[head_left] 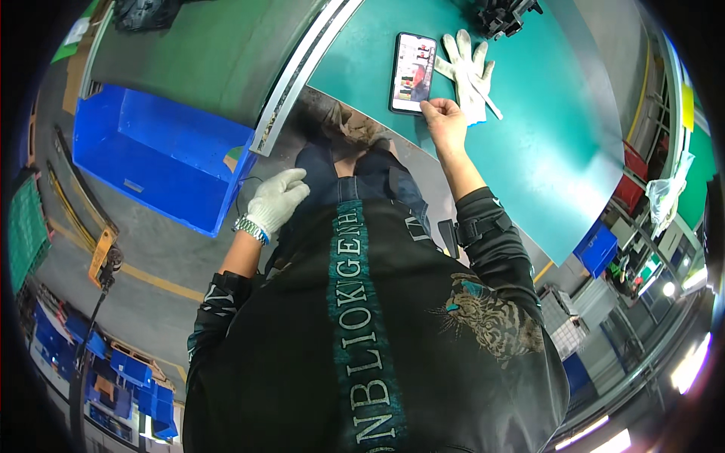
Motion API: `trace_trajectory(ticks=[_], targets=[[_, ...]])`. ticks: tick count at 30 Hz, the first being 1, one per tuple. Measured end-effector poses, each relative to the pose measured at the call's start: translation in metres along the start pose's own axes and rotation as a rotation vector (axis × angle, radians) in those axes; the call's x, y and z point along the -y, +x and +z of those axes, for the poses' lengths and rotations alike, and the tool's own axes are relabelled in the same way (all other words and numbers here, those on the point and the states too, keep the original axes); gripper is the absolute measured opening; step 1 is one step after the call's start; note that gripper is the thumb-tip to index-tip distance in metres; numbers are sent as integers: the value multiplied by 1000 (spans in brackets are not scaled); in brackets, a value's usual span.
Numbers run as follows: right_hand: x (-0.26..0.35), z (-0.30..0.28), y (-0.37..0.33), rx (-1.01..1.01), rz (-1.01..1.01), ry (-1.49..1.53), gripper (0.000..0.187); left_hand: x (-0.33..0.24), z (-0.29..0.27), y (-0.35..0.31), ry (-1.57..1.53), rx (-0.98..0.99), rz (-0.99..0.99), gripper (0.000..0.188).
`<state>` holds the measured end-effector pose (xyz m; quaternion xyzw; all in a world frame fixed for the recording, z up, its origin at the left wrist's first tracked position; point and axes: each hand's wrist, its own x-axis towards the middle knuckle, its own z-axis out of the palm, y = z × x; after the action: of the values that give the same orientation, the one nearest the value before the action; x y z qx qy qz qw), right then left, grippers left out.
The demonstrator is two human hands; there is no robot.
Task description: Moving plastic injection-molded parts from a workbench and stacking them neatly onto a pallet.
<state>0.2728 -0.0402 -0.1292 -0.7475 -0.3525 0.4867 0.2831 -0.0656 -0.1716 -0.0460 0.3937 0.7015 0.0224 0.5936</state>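
Note:
My right hand [445,124] is bare and reaches over the green tabletop [544,158]. Its thumb and fingers close together at the near right corner of a smartphone [413,74], whose screen is lit. Just right of the phone lies a white knitted work glove [470,75], palm flat, with a thin pale stick-like piece [487,98] across it. My left hand [278,200] wears a matching white glove and a metal-banded watch sits at its wrist. It rests by my left thigh with loosely bent fingers, some gap between them, and nothing visible in it.
A blue plastic bin [162,155] stands to the left, beside a green conveyor belt [204,57] with a metal side rail [298,72]. Black mechanical parts [504,16] sit at the table's far edge. Right of the table are a red bin [630,177] and a small blue bin [596,248].

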Motion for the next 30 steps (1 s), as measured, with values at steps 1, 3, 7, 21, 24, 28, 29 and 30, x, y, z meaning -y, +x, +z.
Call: trace_trajectory(ticks=[1,3,7,21,24,28,29,30], targets=[[-1,-2,0,2,1,-1,19,-1,0,1,-1,-1,-2,51],[-3,-4,-2,51,-15,116,19,0,-3,3,40,2,33,50],[-12,0,-6,86,-17,154,19,2,-8,2,80,8,64,50],[-5,-15,-26,-6,-239,8,29,-14,4,2,-23,65,88,49],[2,-22,-33,38,-251,-62,33,-24,4,-5,-213,50,157,43],[11,-13,-29,84,-187,-157,41,-34,-9,-5,-195,-55,241,38],[12,-10,-28,89,-179,-159,41,-34,-9,-2,-196,-53,232,38],[15,-7,-25,108,-169,-228,44,-36,-10,3,-268,-81,209,37]])
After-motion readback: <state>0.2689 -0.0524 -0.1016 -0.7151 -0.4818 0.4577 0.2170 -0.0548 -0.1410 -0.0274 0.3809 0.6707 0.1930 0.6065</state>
